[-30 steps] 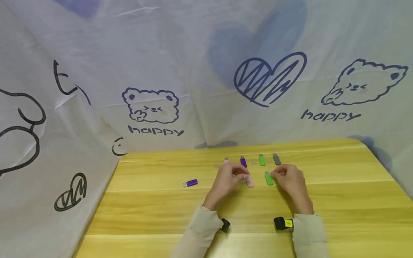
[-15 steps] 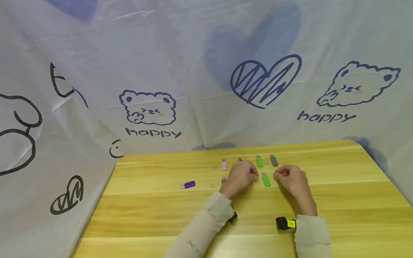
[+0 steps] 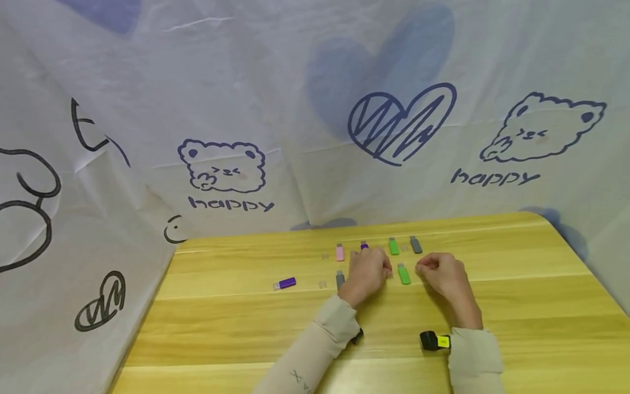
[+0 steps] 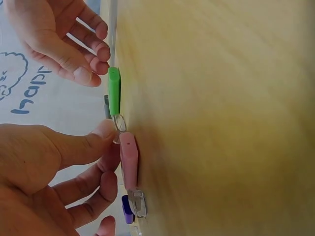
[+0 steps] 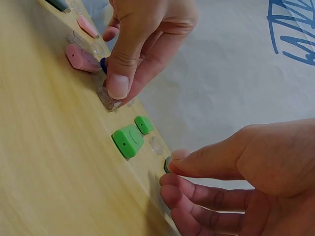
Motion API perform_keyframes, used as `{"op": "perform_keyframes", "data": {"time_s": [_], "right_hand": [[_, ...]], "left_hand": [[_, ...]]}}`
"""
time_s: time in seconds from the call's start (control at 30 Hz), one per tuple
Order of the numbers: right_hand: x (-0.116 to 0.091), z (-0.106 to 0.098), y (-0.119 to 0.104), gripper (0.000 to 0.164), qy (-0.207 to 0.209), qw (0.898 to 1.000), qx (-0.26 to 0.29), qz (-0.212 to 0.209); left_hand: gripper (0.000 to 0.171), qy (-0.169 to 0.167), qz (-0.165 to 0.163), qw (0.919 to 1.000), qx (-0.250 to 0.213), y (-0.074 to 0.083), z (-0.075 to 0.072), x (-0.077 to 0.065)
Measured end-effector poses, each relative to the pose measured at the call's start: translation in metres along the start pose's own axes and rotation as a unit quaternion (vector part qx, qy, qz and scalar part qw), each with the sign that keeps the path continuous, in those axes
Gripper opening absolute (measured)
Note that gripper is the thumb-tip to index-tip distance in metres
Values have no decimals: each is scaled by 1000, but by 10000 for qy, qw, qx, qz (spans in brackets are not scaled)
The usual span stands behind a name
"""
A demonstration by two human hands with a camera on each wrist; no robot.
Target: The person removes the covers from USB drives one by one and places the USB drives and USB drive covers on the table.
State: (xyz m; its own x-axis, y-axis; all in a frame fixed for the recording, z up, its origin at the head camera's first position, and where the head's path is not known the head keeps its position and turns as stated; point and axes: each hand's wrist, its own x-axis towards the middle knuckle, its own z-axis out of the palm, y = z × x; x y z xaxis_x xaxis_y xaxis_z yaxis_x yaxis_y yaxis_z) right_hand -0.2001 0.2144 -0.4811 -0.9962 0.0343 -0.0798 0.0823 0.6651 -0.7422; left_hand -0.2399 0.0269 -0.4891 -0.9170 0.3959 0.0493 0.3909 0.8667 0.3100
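Observation:
My left hand (image 3: 368, 272) pinches a small clear cap (image 5: 106, 100) between thumb and fingertip, low at the tabletop. A pink USB stick (image 4: 129, 157) lies beside it, hidden behind the hand in the head view, with another clear cap (image 4: 138, 204) near its plug end. To the right of that hand a green USB stick (image 3: 403, 274) lies with its plug pointing away. My right hand (image 3: 444, 273) hovers just right of the green stick, fingers loosely bent, and holds nothing visible.
Behind is a row of pink (image 3: 339, 252), purple (image 3: 364, 245), green (image 3: 393, 246) and grey USB sticks (image 3: 415, 245), with clear caps (image 3: 404, 248) among them. A grey stick (image 3: 340, 279), a loose cap (image 3: 322, 284) and a purple stick (image 3: 285, 283) lie left. A printed cloth (image 3: 295, 109) hangs beyond the wooden table (image 3: 221, 328).
My left hand has moved right from the pink stick to the spot between it and the green one, uncovering the grey stick at left. The right hand stays almost in place.

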Motion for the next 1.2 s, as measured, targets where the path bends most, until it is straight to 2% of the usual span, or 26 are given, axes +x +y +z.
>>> {"op": "perform_keyframes", "data": {"time_s": [0.27,0.4,0.47,0.57,0.7,0.87,1.0,1.07,1.2], "right_hand": [[-1,1,-1,18,-12,10000,-14,14],[-1,2,-1,19,-26,10000,-12,64],[-1,2,-1,20,-22,10000,-18,79],[0,2,-2,21,-36,10000,-18,29],[0,2,-3,21,-26,10000,-20,-82],[1,3,-5,20,91,9997,-72,-228],[2,7,-6,18,254,9989,-20,-398],[2,9,-8,17,367,9978,56,-545],[3,14,-12,15,593,9937,222,-924]], "left_hand": [[10,2,-86,9999,-72,1,-2,-3],[5,177,-23,9995,-252,-2,-5,-9],[7,335,13,9986,-420,-5,-9,-13],[10,551,16,9937,-979,-12,-12,-19],[11,880,-7,9782,-1884,-25,-17,-27],[9,1329,-169,9611,-2416,-39,-30,-36],[10,1559,-416,9356,-3141,-52,-42,-45],[12,1703,-426,9221,-3450,-60,-48,-49],[14,2051,-359,9057,-3693,-77,-58,-53]]}}
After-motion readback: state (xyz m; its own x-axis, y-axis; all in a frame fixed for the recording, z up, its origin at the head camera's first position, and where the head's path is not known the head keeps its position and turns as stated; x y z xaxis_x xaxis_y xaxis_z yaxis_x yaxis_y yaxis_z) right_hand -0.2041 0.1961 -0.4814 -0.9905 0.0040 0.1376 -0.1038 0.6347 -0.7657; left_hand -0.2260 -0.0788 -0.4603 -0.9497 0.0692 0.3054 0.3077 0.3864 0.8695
